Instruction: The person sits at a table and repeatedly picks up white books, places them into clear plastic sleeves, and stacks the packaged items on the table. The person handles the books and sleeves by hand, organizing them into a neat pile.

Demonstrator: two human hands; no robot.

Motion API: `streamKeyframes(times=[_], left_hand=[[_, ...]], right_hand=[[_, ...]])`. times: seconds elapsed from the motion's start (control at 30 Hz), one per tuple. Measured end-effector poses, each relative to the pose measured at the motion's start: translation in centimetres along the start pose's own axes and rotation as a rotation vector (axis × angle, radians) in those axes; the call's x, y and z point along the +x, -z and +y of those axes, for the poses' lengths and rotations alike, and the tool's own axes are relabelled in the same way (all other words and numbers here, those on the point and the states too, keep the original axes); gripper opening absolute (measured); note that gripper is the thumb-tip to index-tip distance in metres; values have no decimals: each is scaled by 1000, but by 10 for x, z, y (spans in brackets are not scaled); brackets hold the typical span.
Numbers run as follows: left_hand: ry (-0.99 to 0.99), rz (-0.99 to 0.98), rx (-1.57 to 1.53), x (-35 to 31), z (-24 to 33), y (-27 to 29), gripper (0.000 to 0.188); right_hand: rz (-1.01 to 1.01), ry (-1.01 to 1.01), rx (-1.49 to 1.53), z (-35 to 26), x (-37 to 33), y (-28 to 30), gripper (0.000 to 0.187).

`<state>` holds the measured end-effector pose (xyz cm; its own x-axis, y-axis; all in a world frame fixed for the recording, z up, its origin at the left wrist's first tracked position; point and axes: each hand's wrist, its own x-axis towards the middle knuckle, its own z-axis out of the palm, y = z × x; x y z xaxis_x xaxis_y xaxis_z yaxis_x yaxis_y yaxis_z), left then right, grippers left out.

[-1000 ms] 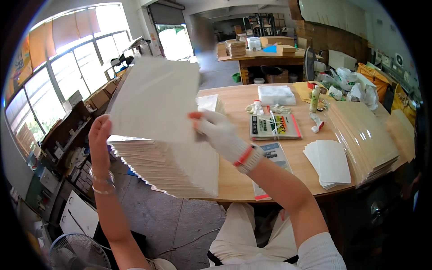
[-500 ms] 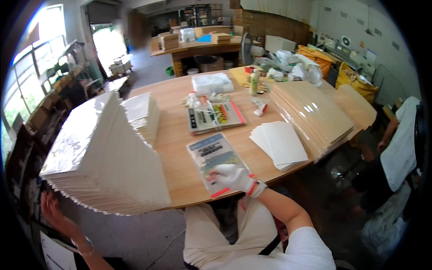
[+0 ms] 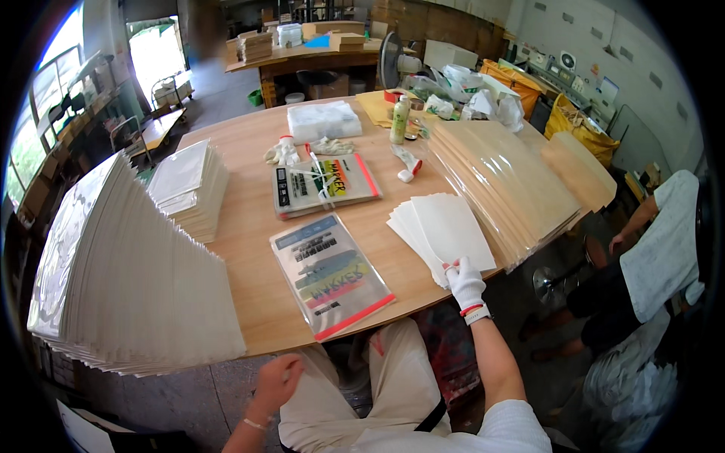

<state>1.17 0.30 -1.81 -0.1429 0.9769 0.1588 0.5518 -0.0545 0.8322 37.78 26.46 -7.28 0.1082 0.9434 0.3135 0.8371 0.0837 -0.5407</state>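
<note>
A fanned stack of white sheets [image 3: 445, 230] lies at the right of the table. My right hand [image 3: 466, 283], in a white glove with bare fingertips, pinches its near edge. A clear printed plastic sleeve [image 3: 325, 272] with a red strip along its near end lies flat in front of me, untouched. My bare left hand [image 3: 278, 383] hangs off the table's front edge above my left thigh. Its fingers are curled, with nothing visible in them. Beyond the sleeve sits a stack of similar printed sleeves [image 3: 355, 177] with a white-and-green pen-like tool [image 3: 321, 177] on top.
A tall stack of white sheets [image 3: 143, 272] fills the left, with a smaller stack [image 3: 192, 185] behind it. Film-wrapped tan boards [image 3: 513, 189] lie at the right. Gloves [image 3: 283, 151], a bottle [image 3: 399, 119] and plastic bags [image 3: 483, 94] stand farther back. A person [image 3: 661, 241] is at the right.
My right hand has left the printed sleeve and moved right to the white sheets. My left hand has come from the far left toward my lap, its fingers now curled. The view has shifted.
</note>
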Motion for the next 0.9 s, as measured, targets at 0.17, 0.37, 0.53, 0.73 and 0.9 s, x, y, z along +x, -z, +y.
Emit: streamKeyframes(times=[0.17, 0.37, 0.53, 0.73, 0.9], left_hand=[[-208, 95, 529, 72, -18, -85, 24], [-227, 104, 962, 115, -73, -118, 16], [-135, 42, 807, 134, -89, -84, 8], [101, 85, 598, 154, -98, -69, 9], [-84, 128, 566, 142, -114, -67, 13]], right_hand=[[153, -831, 1468, 17, 13, -20, 37], [-52, -787, 985, 39, 57, 25, 19], [-63, -525, 1193, 49, 13, 35, 14], [-310, -378, 1193, -6, -120, 80, 30], [-626, -619, 1260, -36, -175, 82, 31]])
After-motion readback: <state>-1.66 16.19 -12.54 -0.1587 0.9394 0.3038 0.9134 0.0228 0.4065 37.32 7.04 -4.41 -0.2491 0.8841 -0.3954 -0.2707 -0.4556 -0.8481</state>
